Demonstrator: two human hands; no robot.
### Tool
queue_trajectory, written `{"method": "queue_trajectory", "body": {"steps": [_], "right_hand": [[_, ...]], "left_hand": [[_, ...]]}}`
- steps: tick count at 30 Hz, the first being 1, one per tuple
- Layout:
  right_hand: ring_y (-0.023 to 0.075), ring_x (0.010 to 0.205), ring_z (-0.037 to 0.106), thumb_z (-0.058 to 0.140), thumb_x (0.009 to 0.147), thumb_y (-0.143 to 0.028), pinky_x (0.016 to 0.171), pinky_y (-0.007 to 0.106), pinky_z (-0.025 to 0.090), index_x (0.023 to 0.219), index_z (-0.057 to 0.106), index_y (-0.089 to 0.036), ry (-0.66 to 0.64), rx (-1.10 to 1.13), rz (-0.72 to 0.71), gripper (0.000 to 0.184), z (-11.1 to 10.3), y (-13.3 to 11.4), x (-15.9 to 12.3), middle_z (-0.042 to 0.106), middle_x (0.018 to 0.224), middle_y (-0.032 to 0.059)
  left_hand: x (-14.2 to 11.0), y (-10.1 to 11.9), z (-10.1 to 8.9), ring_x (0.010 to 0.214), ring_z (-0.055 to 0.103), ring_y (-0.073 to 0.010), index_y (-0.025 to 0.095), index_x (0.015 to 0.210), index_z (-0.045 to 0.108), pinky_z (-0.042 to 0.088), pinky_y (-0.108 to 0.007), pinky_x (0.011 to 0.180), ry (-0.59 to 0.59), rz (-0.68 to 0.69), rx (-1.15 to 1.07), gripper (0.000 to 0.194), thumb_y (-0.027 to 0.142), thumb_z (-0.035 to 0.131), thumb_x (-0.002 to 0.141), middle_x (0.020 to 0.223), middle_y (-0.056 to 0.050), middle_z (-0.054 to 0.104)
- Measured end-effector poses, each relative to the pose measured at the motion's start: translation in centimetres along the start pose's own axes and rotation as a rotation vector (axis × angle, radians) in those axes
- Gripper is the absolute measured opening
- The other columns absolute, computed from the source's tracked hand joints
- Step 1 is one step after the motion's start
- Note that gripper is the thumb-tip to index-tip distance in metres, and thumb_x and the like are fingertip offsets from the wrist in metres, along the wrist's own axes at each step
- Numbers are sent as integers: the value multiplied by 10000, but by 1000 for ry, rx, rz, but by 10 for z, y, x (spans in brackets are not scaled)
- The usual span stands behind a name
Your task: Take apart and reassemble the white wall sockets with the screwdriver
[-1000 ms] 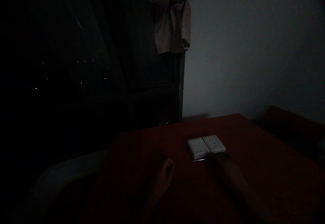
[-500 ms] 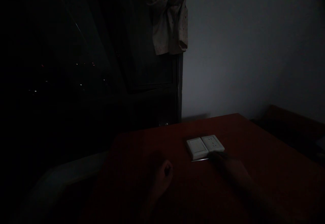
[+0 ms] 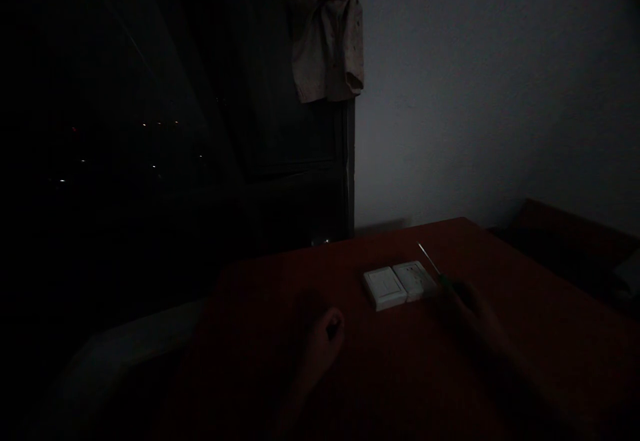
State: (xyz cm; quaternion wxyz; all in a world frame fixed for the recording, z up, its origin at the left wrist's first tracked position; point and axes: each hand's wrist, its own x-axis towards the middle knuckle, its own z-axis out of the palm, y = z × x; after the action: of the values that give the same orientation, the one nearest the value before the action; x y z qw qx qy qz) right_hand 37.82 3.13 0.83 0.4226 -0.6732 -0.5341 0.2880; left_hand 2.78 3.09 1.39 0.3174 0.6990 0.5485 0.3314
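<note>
The scene is very dark. Two white wall plates lie side by side on a red table (image 3: 500, 374): a switch plate (image 3: 384, 287) on the left and a socket plate (image 3: 412, 278) on the right. My right hand (image 3: 463, 304) is closed round a screwdriver (image 3: 431, 262), whose thin shaft points up and away over the socket plate. My left hand (image 3: 323, 341) rests on the table to the left of the plates, fingers curled in a loose fist, with nothing visible in it.
A pale garment (image 3: 325, 41) hangs from a dark door or cabinet (image 3: 295, 161) behind the table. A light wall (image 3: 490, 94) runs behind on the right. A dark red surface (image 3: 565, 234) sits at the far right. A pale curved shape (image 3: 130, 341) lies at the table's left.
The screwdriver lay flat in front of the plates with my right hand on its handle. Now it is lifted, its shaft pointing up over the socket plate. My left hand barely moved.
</note>
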Motion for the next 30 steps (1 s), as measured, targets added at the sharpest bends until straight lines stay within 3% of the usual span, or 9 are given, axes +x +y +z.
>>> {"method": "queue_trajectory", "body": {"steps": [3,7,11,13,16,20,25,30], "right_hand": [[218,774,639,493,789,-570,637,294,496,1085,591,-154,72,92,141,520,-6,3,20,691,927,89],[212,674,639,601,699,-548,556,275,464,1023,632,-141,58,87,238,522,-4,3,40,701,795,67],[181,539,587,592,704,-559,469,255,402,900,670,-133,3,70,291,475,5,-4,45,645,608,28],[167,505,559,586,701,-576,446,248,373,855,675,-133,-13,64,305,478,9,-8,46,611,557,12],[150,488,538,602,678,-580,436,237,352,823,673,-142,-41,74,309,467,12,-12,47,595,540,0],[131,459,499,630,652,-563,422,232,330,723,644,-149,-69,90,309,421,15,-12,48,570,516,-1],[131,460,495,620,655,-564,420,233,331,693,618,-159,-89,102,306,407,23,-14,45,566,522,-2],[140,522,540,615,676,-553,452,223,360,740,652,-150,-145,115,242,410,48,-20,35,622,597,15]], "left_hand": [[12,10,6,693,550,-128,208,805,577,433,-209,664,2,33,0,113,203,464,791,721,29,570],[36,23,23,673,550,-116,208,779,576,427,-192,641,-11,92,-4,122,181,461,808,698,38,563],[63,38,43,830,594,-142,228,936,584,462,-243,786,13,137,-4,163,200,442,860,863,8,622],[74,45,52,1039,558,-177,248,1110,543,429,-303,931,24,166,7,270,235,519,842,1087,-24,603],[86,50,65,1275,392,-248,246,1267,470,307,-375,1085,-13,215,30,598,293,706,720,1360,-65,441],[93,45,78,1244,421,-276,228,1289,471,350,-397,1059,-103,225,47,715,296,777,647,1360,-87,419],[88,33,74,1208,449,-248,258,1307,452,371,-375,1042,-141,214,53,696,280,753,681,1312,-67,443],[68,17,45,1240,433,-255,248,1323,454,342,-381,1071,-145,177,84,689,295,738,697,1349,-76,427]]}}
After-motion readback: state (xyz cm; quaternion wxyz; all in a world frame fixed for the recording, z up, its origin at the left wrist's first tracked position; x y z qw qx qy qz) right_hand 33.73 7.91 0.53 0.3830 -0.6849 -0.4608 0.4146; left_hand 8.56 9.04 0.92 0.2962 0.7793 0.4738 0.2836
